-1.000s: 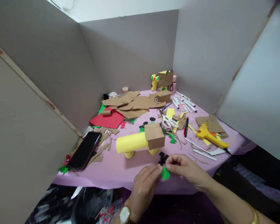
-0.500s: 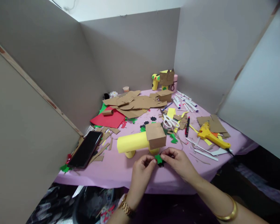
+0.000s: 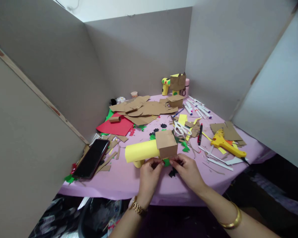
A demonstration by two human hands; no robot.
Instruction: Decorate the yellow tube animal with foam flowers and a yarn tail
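Observation:
Between the fingertips of my left hand (image 3: pixel 152 170) and my right hand (image 3: pixel 186 168) is a green paper cutout (image 3: pixel 166 162), pinched from both sides. It is at the near leg of a figure made of a yellow paper tube (image 3: pixel 141 150) with a brown cardboard box (image 3: pixel 166 143) as its head end. Whether the cutout touches the leg I cannot tell, since my fingers cover part of it. A black paper cutout (image 3: pixel 173 172) lies on the table between my hands, nearer to me.
A phone (image 3: pixel 91 158) lies at the left among cardboard scraps. White scissors (image 3: pixel 182 128), a pen (image 3: pixel 200 134) and a yellow glue gun (image 3: pixel 224 143) lie right. Behind are cardboard sheets (image 3: pixel 149 109), red paper (image 3: pixel 118 125), markers (image 3: pixel 198 107) and another spotted figure (image 3: pixel 165 86).
Both hands have moved forward with the green cutout, from above the black cutout to the figure's front leg. The black cutout now shows uncovered on the table.

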